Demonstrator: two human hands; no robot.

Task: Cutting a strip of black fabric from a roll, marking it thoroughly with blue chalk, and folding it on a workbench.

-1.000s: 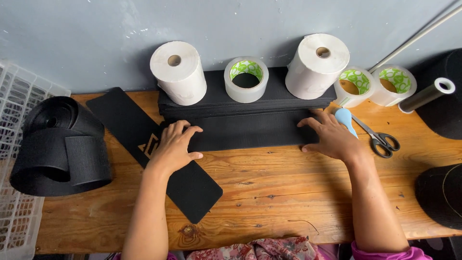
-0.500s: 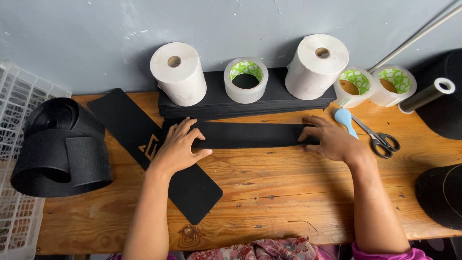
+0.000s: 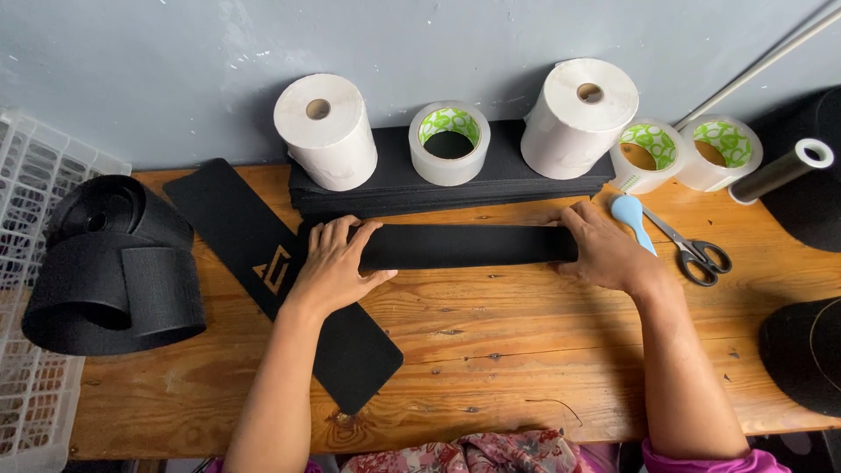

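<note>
A long black sheet (image 3: 464, 246) lies rolled or folded into a narrow band across the wooden table (image 3: 526, 350). My left hand (image 3: 337, 263) presses flat on its left end, fingers spread. My right hand (image 3: 600, 247) grips its right end, fingers curled over it. Behind the band sits a stack of flat black sheets (image 3: 491, 186) against the wall. A longer black strip with a pale logo (image 3: 280, 271) runs diagonally under my left hand toward the table's front edge.
Two white paper rolls (image 3: 324, 130) (image 3: 583, 105) and three tape rolls (image 3: 449, 140) stand on or beside the stack. Scissors (image 3: 692, 250) lie to the right. Black webbing rolls (image 3: 109, 263) sit left, beside a white crate (image 3: 35, 289). Dark rolls (image 3: 806, 350) occupy the right edge.
The black sheet under both hands has been rolled or folded toward me, from a wide piece against the stack into a narrow band. Both hands moved nearer with it.
</note>
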